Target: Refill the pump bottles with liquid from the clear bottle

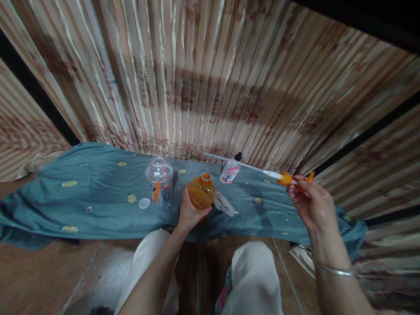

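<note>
Head view, the only one: the person sat on the floor with knees drawn up, in front of a teal cloth (82, 205) spread along the foot of a striped curtain (210, 78). The left hand (188, 214) was wrapped around the lower part of an orange bottle (201, 192), fingers curled and pressed to its side, and the bottle stood upright on the cloth with its mouth open. The right hand (310, 201) was raised to the right of it and pinched the orange head of a long pump tube (249, 167) between thumb and fingertips; the thin white tube pointed left and a little away, well apart from the bottle's mouth. A white cap (144, 203) lay on the cloth just beside a clear plastic cup with a domed lid (159, 177). A small white and pink container (229, 173) stood behind the bottle, and a pale crumpled rag (225, 204) lay touching the bottle's right side.

To do this step well, I judged that the left hand should hold the bottle firm and vertical, because the tube was long and its far end would swing easily. The right hand should turn the tube downward first, then bring its tip over the open neck slowly. The picture was dim and blurred, so I could not tell whether the tube was wet or dripping; keeping it above the cloth seemed wise.
</note>
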`<state>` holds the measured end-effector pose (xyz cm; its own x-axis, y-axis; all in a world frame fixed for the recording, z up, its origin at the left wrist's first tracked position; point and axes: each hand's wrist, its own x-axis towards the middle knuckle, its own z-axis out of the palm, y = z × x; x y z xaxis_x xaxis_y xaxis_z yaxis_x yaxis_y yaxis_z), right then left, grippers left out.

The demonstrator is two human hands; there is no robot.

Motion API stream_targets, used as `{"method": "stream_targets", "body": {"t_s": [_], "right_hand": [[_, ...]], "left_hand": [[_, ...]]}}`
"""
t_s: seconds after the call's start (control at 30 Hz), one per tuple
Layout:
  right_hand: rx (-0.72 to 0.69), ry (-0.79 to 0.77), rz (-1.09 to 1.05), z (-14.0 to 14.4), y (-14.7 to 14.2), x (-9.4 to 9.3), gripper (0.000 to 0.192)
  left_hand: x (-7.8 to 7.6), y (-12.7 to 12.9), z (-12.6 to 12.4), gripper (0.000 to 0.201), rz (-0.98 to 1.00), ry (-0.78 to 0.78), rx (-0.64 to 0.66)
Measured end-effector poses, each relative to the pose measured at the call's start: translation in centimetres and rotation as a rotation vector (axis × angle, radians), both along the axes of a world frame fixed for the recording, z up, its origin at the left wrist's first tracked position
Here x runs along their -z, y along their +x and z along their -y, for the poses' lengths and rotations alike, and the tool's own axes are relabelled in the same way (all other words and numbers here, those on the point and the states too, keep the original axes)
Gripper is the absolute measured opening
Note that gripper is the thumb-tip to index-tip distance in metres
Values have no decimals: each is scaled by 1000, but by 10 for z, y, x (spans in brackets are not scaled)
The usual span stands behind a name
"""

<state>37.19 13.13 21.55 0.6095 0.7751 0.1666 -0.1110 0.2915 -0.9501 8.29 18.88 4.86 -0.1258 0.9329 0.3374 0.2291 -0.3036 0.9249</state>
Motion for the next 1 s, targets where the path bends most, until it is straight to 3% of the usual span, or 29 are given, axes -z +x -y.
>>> {"method": "stream_targets", "body": {"t_s": [0.23, 0.4, 0.63, 0.73, 0.87, 1.0], "right_hand": [[77, -32, 175, 24, 16, -46, 23], [61, -37, 332, 22, 7, -68, 33], [-73, 41, 706, 0, -16, -123, 40], [-282, 73, 882, -19, -41, -144, 36], [-616, 27, 1049, -51, -79, -145, 32], [-717, 20, 1361, -75, -110, -122, 26]], "left_hand": [[0, 1, 0, 100, -7, 23, -2], [-3, 2, 1, 101, -22, 14, -6], [-4, 2, 0, 100, -6, 28, 35], [-5, 3, 0, 99, -1, 33, 31], [-5, 2, 0, 100, 14, 43, 50], [-5, 3, 1, 101, 31, 20, 61]]}}
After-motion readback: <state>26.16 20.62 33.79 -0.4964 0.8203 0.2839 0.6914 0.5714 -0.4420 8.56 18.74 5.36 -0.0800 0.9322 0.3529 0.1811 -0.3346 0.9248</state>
